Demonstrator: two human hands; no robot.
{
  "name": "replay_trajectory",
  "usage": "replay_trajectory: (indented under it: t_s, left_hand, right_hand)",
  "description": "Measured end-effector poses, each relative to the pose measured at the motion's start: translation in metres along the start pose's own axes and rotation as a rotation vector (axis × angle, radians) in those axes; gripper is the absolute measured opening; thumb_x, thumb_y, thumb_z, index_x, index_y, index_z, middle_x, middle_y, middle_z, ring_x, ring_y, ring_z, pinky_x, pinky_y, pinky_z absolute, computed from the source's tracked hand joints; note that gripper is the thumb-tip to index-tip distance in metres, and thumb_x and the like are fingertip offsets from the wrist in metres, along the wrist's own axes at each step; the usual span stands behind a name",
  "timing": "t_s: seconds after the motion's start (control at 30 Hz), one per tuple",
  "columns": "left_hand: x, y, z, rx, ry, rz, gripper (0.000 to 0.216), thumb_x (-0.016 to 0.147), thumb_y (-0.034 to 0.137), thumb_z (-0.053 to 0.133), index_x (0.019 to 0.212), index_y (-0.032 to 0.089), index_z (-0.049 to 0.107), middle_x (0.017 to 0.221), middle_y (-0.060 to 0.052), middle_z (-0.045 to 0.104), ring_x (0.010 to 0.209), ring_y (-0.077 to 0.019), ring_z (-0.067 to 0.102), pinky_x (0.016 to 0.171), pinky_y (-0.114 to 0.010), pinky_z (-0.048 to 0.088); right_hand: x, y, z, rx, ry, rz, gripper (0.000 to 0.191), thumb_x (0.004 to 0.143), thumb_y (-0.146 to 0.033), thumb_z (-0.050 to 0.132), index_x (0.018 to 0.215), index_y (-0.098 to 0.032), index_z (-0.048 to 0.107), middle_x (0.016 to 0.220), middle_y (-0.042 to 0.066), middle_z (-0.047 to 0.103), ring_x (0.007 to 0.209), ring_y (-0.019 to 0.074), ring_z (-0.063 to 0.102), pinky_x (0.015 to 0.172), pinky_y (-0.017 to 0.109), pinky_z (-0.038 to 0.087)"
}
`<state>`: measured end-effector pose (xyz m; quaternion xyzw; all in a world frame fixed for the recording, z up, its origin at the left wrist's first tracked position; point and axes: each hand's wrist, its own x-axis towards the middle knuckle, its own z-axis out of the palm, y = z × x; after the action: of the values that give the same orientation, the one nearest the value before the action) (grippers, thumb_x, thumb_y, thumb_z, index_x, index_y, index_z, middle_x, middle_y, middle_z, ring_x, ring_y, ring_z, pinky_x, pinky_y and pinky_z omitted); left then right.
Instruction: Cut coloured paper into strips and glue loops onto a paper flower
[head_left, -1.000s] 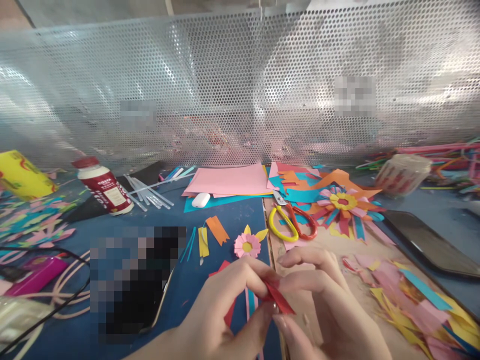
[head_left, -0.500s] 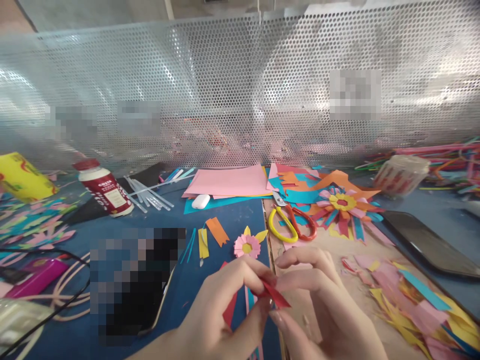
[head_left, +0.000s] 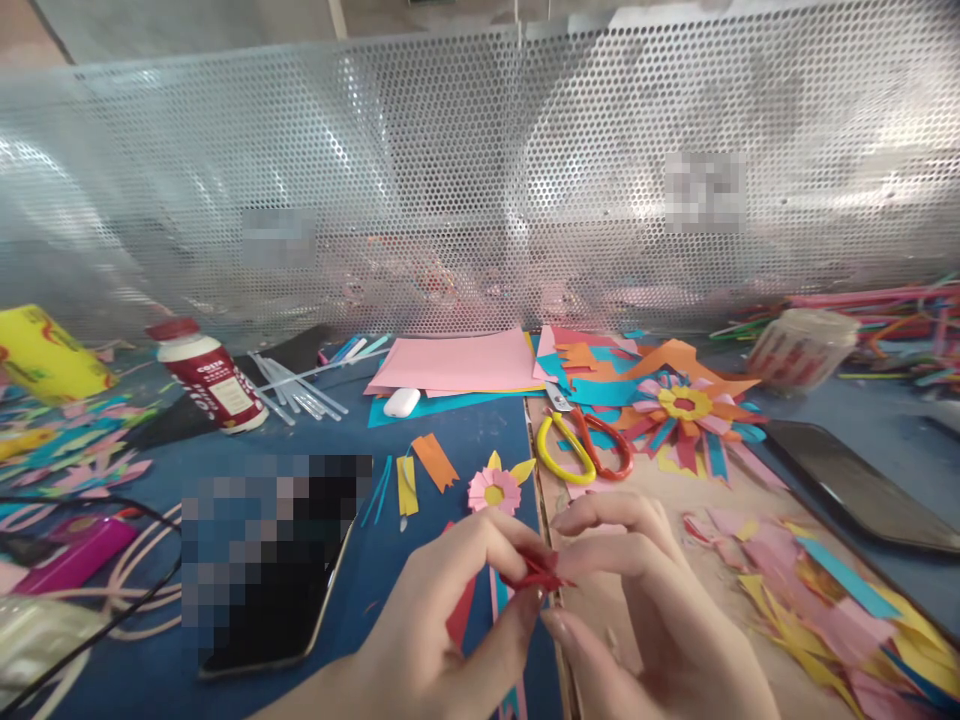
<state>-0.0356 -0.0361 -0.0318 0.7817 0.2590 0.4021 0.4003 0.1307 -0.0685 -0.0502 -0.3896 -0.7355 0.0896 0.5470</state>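
Observation:
Between thumb and forefinger, my left hand (head_left: 457, 600) pinches a small folded piece of red paper (head_left: 541, 573). The curled fingers of my right hand (head_left: 637, 590) close in on its right end, the forefinger touching it; the thumb sits just below. Partly behind my left hand lies another red paper strip (head_left: 461, 615), and pink and blue strips show beneath it. Just beyond my fingertips is a pink paper flower (head_left: 495, 493) with a yellow centre and yellow leaves. Yellow-and-red-handled scissors (head_left: 566, 460) lie past my right hand.
Left are a dark phone (head_left: 300, 590), a bottle (head_left: 206, 375) and clear sticks (head_left: 304, 390). Pink paper sheets (head_left: 457, 362) lie at the back against a perforated metal screen (head_left: 450, 180). Right are a larger paper flower (head_left: 686, 405), paper scraps (head_left: 825, 600) and another phone (head_left: 870, 490).
The red paper has turned in my fingertips: its flat pointed end faced right and down, and now it shows as a narrower, folded shape. Both hands stay in nearly the same place.

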Motion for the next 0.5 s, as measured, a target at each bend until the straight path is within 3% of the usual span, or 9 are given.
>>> replay_trajectory:
  t_s: [0.33,0.5]
  left_hand:
    - [-0.0011,-0.0024,0.0019,0.020,0.006,0.072,0.007,0.083,0.013,0.049,0.079,0.018,0.052,0.086,-0.004,0.062,0.079,-0.0137,0.062,0.072,-0.022,0.049]
    - [-0.0009,-0.0012,0.0006,0.001,0.001,0.053,0.008,0.084,0.014,0.049,0.078,0.018,0.050,0.086,-0.005,0.062,0.076,-0.0136,0.062,0.072,-0.023,0.049]
  right_hand:
    - [-0.0003,0.0012,-0.0016,-0.005,-0.018,0.015,0.013,0.080,-0.011,0.056,0.087,-0.022,0.055,0.094,0.006,0.052,0.090,0.0193,0.054,0.077,0.036,0.048]
    - [-0.0007,0.0003,-0.0033,0.038,-0.037,0.014,0.013,0.080,-0.021,0.061,0.091,-0.022,0.056,0.095,0.006,0.051,0.092,0.0210,0.052,0.076,0.037,0.049]
